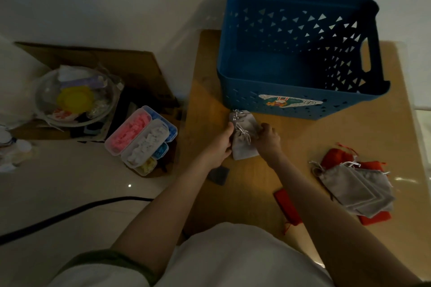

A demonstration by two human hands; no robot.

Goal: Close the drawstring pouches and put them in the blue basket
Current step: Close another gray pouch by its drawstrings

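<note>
A grey drawstring pouch [243,144] lies on the wooden table [268,184] just in front of the blue basket [293,105]. My left hand [220,143] grips its left edge and my right hand [268,138] pinches it near the white cords on the right. A second grey pouch [242,117] lies beyond it against the basket wall. The basket's inside looks bare. At the right lies a pile of grey pouches [359,190] on top of red pouches [333,158]. Another red pouch [288,208] shows beside my right forearm.
A dark square piece [219,176] lies under my left forearm. Left of the table on the floor stand clear boxes of coloured clips [142,138], a glass bowl of odds and ends [74,98] on cardboard, and a black cable [70,213].
</note>
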